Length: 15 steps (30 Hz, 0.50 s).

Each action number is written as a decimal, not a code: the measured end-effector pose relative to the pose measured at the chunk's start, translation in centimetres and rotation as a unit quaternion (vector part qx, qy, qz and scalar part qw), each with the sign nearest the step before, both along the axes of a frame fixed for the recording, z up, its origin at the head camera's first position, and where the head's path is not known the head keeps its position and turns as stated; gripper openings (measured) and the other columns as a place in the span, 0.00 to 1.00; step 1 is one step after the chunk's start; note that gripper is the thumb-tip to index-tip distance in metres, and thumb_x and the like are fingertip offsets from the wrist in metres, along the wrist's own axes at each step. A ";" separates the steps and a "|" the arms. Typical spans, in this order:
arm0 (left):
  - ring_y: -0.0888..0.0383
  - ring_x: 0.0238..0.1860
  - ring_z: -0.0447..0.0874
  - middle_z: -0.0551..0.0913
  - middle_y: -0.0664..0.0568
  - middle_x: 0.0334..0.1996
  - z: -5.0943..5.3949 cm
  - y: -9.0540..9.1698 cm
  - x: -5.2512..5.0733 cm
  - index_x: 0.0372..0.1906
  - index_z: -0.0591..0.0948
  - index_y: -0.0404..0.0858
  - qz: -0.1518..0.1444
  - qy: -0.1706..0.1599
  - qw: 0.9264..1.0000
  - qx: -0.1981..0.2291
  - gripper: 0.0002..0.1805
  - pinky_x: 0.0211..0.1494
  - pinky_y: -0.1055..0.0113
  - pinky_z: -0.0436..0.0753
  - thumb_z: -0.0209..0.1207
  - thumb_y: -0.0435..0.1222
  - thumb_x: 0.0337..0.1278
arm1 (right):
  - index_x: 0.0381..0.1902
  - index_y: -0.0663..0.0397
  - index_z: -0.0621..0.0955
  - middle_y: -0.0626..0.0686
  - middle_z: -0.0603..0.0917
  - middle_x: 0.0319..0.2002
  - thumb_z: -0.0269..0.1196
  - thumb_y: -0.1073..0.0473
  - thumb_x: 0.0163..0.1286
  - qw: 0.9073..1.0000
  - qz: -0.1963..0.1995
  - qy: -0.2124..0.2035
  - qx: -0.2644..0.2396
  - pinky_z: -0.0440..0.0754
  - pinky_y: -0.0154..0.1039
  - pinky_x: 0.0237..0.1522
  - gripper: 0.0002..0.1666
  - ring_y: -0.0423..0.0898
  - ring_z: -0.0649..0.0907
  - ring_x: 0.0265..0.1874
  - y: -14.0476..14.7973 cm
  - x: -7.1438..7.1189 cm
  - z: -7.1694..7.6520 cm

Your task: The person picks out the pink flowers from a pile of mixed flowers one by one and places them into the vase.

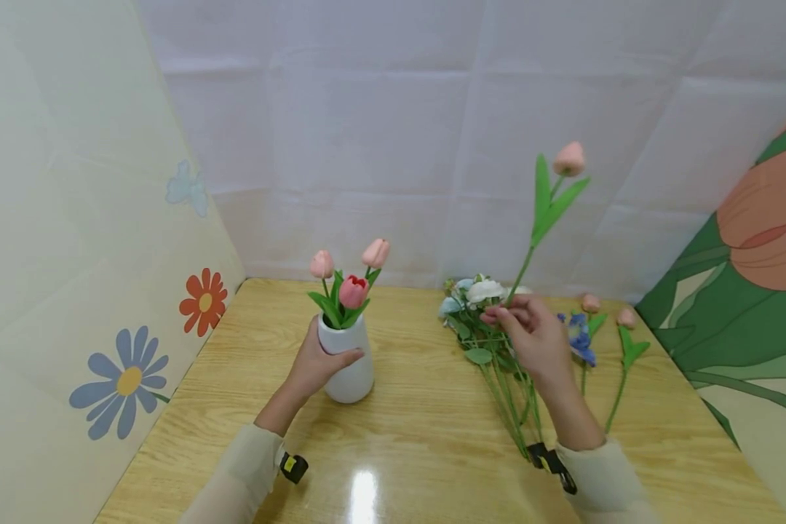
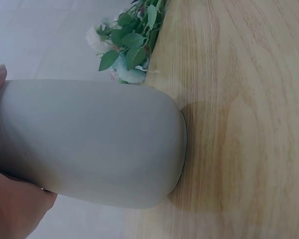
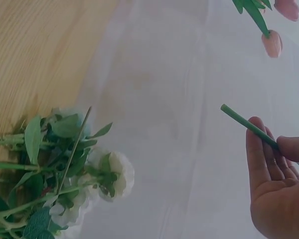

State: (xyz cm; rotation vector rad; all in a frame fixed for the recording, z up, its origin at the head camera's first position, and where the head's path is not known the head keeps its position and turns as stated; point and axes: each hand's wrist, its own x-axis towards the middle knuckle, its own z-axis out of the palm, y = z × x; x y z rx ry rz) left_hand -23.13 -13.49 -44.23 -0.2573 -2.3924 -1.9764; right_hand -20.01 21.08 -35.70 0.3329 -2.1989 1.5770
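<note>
My left hand (image 1: 321,360) grips a white vase (image 1: 350,375) around its upper body, thumb across the front. Two pale pink tulips (image 1: 376,253) and a deeper pink tulip (image 1: 354,292) stand in the vase. The left wrist view shows the vase's smooth side (image 2: 94,142) and its base by the wood. Between thumb and fingers, my right hand (image 1: 533,338) pinches a pale pink tulip (image 1: 568,159) by its green stem, bloom up, above the table. In the right wrist view the cut stem end (image 3: 234,114) sticks out past the fingertips.
A bunch of white roses (image 1: 485,291) with green leaves lies under and left of my right hand. Further right on the wooden table (image 1: 419,437) are a blue flower (image 1: 580,340) and two pink tulips (image 1: 626,317). White cloth (image 1: 380,131) hangs behind; flower-printed panels flank the table.
</note>
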 end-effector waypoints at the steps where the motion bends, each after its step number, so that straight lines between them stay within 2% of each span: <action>1: 0.45 0.63 0.73 0.72 0.46 0.64 0.0 0.0 0.0 0.74 0.57 0.45 0.000 0.000 1.000 0.000 0.52 0.66 0.40 0.72 0.77 0.41 0.48 | 0.48 0.73 0.75 0.71 0.86 0.42 0.60 0.66 0.75 1.000 0.001 -0.001 -0.003 0.84 0.27 0.44 0.12 0.34 0.88 0.36 -0.2 0.0 0.1; 4: 0.45 0.63 0.73 0.72 0.46 0.64 0.0 0.0 0.0 0.74 0.57 0.45 0.000 0.000 1.000 -0.001 0.52 0.66 0.40 0.72 0.77 0.41 0.48 | 0.48 0.74 0.75 0.72 0.86 0.42 0.60 0.67 0.75 1.000 0.006 -0.001 -0.012 0.84 0.28 0.42 0.12 0.32 0.88 0.35 -0.9 -0.1 0.2; 11: 0.45 0.63 0.73 0.72 0.46 0.65 -0.1 0.0 0.0 0.74 0.57 0.45 -0.002 0.003 1.000 -0.002 0.51 0.66 0.40 0.72 0.77 0.40 0.48 | 0.47 0.70 0.77 0.65 0.88 0.41 0.62 0.62 0.75 1.000 0.007 0.010 0.012 0.83 0.26 0.43 0.13 0.36 0.89 0.37 -2.2 -0.3 0.2; 15: 0.45 0.63 0.73 0.72 0.46 0.65 0.0 0.1 0.0 0.74 0.57 0.45 -0.001 0.004 1.000 -0.002 0.52 0.66 0.40 0.72 0.77 0.40 0.48 | 0.46 0.71 0.77 0.67 0.88 0.41 0.62 0.65 0.74 0.999 0.030 0.012 -0.008 0.84 0.28 0.44 0.11 0.38 0.89 0.37 -3.2 -0.4 0.3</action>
